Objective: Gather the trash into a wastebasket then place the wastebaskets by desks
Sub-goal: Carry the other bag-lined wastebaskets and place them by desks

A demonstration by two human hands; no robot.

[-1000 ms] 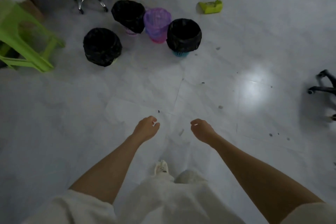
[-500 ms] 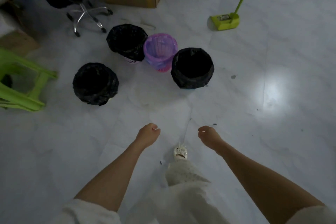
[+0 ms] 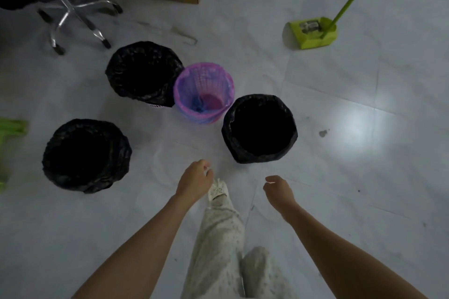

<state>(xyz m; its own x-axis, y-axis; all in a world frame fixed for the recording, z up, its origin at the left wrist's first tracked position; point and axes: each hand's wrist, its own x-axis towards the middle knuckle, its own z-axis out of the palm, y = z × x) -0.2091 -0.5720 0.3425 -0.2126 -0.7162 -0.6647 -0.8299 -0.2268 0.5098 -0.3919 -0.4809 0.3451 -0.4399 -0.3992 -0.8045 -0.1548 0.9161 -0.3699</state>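
Just ahead of loosely curled, empty left hand [image 3: 194, 181] and right hand [image 3: 279, 188]: purple plastic mesh wastebasket [image 3: 204, 92], flanked by black-bagged bins. Probably light, fairly stiff; best gripped at rim.

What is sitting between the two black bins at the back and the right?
In the head view, a purple mesh plastic wastebasket stands between the back black-bagged wastebasket and the right black-bagged wastebasket.
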